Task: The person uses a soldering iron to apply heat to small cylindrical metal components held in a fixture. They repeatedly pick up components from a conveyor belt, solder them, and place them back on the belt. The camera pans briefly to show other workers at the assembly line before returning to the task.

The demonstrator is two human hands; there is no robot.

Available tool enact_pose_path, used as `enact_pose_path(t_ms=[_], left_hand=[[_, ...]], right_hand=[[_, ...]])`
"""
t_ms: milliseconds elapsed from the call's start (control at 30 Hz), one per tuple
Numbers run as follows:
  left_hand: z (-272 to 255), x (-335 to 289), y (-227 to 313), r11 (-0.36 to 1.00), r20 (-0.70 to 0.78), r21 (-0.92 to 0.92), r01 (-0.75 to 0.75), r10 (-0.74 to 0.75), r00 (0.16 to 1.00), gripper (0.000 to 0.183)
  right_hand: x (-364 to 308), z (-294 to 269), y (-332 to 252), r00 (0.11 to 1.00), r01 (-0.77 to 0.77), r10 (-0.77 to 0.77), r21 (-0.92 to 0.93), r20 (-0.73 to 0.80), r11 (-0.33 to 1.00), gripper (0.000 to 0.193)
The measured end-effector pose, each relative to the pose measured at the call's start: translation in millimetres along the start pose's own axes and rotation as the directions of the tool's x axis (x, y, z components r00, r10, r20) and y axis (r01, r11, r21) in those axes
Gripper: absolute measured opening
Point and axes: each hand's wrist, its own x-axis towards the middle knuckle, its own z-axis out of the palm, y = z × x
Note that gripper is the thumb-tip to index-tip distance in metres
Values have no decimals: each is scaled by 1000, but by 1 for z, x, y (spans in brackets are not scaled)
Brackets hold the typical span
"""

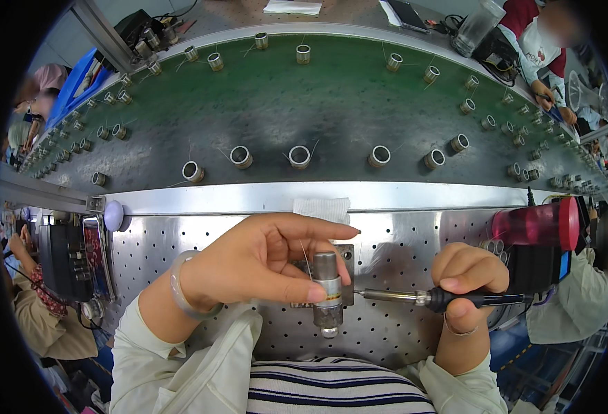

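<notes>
My left hand (266, 259) pinches a small metal cylinder (327, 293) with thin wire leads; the part stands on a small fixture (347, 254) on the perforated steel bench (180, 238). My right hand (468, 279) grips a soldering iron (414, 297) by its black handle. The iron's tip touches the cylinder's right side. A pale bangle sits on my left wrist.
A green conveyor belt (331, 103) beyond the bench carries several small metal rings with wire leads (299, 156). A folded white cloth (322, 208) lies on the belt's rail. A red bottle (538, 223) lies at the right. Other people work at both sides and across the belt.
</notes>
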Motion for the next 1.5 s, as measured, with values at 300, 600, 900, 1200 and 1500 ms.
enact_pose_path(t_ms=[300,600,900,1200,1500], left_hand=[[-5,1,-2,998,6,-2,57,-57,998,72],[0,2,-4,999,-43,-18,51,-52,998,74],[1,4,-4,998,-25,-41,53,-54,998,75],[3,5,-6,997,-50,-60,53,-56,997,75],[8,6,-4,998,-76,-17,54,-55,996,77]], right_hand=[[-1,3,3,999,-26,24,55,30,998,24],[-2,2,2,997,-75,75,42,14,996,23],[-1,0,0,997,-61,59,37,42,997,25],[2,-5,-1,990,-47,46,3,130,999,25],[-1,-7,-4,993,-15,20,-38,116,999,27]])
